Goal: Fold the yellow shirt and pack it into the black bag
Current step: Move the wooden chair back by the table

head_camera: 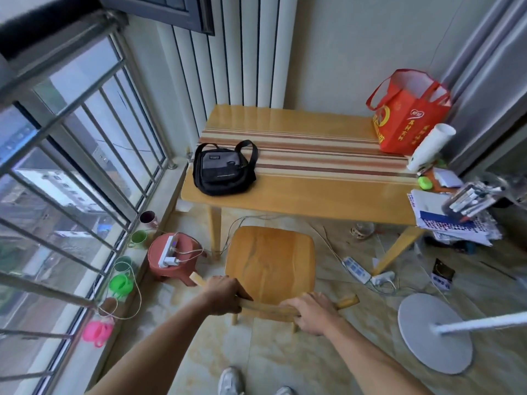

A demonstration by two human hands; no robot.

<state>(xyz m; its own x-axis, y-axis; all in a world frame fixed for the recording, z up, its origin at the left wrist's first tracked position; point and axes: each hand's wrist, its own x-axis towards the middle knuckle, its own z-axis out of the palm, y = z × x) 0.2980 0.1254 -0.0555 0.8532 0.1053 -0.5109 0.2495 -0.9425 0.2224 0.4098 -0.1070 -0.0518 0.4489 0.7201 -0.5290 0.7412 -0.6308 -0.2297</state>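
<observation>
A black bag (224,169) with a grey front panel and a looped strap lies on the left end of a wooden table (308,192). No yellow shirt is in view. A wooden chair (271,260) stands in front of the table, its seat facing me. My left hand (224,295) grips the left part of the chair's top rail. My right hand (312,313) grips the right part of the same rail. Both forearms reach in from the bottom of the frame.
A red tote bag (410,112), a white tube (430,146) and stacked papers (450,220) crowd the table's right end. On the floor are a red stool (174,260) with a power strip, loose cables (356,266) and a white fan base (435,332). Barred window at left.
</observation>
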